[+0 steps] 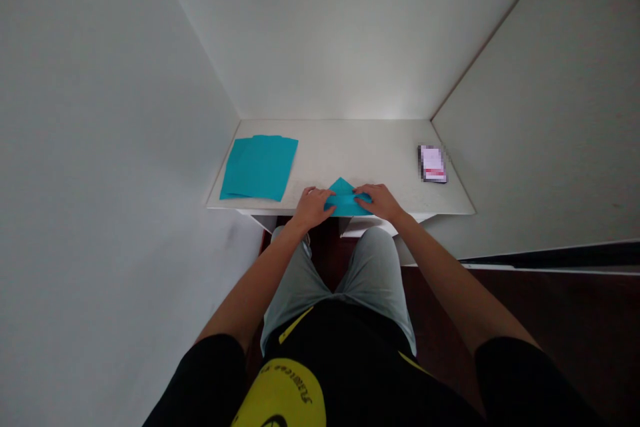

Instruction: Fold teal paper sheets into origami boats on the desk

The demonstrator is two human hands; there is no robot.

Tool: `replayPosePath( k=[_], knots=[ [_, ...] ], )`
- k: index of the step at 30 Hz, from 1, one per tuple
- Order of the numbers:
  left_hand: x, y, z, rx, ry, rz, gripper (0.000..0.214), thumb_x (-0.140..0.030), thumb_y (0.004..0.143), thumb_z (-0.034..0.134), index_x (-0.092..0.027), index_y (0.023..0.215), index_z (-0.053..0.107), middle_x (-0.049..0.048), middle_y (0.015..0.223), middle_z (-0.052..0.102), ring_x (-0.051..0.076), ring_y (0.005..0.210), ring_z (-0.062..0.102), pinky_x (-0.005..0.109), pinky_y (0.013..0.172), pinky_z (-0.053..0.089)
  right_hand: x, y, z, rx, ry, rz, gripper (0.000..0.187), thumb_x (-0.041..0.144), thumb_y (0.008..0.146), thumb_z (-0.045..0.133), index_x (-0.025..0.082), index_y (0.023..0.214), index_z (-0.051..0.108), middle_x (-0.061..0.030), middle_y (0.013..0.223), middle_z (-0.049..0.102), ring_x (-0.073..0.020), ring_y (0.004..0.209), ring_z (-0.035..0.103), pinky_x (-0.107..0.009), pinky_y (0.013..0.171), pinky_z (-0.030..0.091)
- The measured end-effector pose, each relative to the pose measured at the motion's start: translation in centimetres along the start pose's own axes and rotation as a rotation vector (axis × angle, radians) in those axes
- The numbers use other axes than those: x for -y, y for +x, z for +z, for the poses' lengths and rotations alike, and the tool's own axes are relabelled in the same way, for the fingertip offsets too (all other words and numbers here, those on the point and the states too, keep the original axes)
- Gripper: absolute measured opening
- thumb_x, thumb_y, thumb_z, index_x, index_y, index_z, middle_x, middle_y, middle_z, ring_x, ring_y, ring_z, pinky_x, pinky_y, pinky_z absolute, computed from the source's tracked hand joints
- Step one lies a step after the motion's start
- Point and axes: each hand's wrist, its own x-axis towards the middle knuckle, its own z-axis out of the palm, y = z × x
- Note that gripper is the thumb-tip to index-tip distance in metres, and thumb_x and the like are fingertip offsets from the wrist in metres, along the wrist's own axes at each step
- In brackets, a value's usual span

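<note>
A folded sheet of turquoise paper [345, 204] lies at the front edge of the white desk, its pointed top facing the back wall. My left hand [314, 207] grips the left end of the paper, thumb below and fingers above a crosswise fold. On the opposite end, my right hand [379, 201] holds the paper the same way, with the fingers curled along the fold. The paper's outer corners are partly hidden under both hands.
Several loose turquoise sheets [260, 168] lie stacked on the left of the desk [350, 147]. A pixelated phone-like object [433, 164] rests near the right edge. Walls close in the desk at the back and both sides. My knees are just below its front edge.
</note>
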Motion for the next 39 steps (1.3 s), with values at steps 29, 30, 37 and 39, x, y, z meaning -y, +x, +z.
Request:
replayPosePath(
  k=[29,30,37,39],
  knots=[
    [-2.3,-0.3,2.1,-0.073,0.111,0.084,0.038,-0.013,0.106,0.052,-0.023,0.136,0.072,0.0123,0.149,0.067,0.029,0.141,0.062,0.050,0.125,0.043,3.0,-0.7,-1.1,-0.137,-0.227,0.131,0.047,0.027,0.102,0.062,0.020,0.149,0.066,-0.0174,0.145,0.073,-0.0369,0.132,0.067,-0.053,0.110,0.048],
    [-2.4,-0.6,2.7,-0.065,0.108,0.131,0.040,-0.013,0.107,0.049,-0.023,0.139,0.071,0.0118,0.152,0.067,0.028,0.145,0.060,0.049,0.127,0.040,3.6,-1.0,-0.6,-0.156,-0.244,0.115,0.047,0.026,0.104,0.059,0.020,0.150,0.065,-0.0174,0.148,0.071,-0.0362,0.135,0.066,-0.053,0.113,0.046],
    [-2.1,-3.1,5.5,-0.037,0.079,0.170,0.064,-0.041,0.110,0.054,-0.011,0.166,0.047,0.0187,0.176,0.043,0.031,0.167,0.036,0.051,0.137,0.030,5.3,-4.3,4.2,-0.048,-0.177,-0.095,0.062,0.046,0.114,0.042,0.019,0.170,0.045,-0.0127,0.173,0.050,-0.0299,0.161,0.046,-0.054,0.132,0.036],
    [-1.5,-3.3,5.4,-0.027,0.096,0.172,0.067,-0.042,0.109,0.054,-0.012,0.168,0.044,0.0185,0.179,0.036,0.032,0.168,0.033,0.051,0.137,0.028,4.8,-4.8,4.3,-0.054,-0.178,-0.053,0.067,0.052,0.114,0.039,0.017,0.172,0.042,-0.0140,0.175,0.044,-0.0311,0.163,0.042,-0.055,0.133,0.035]
  ],
)
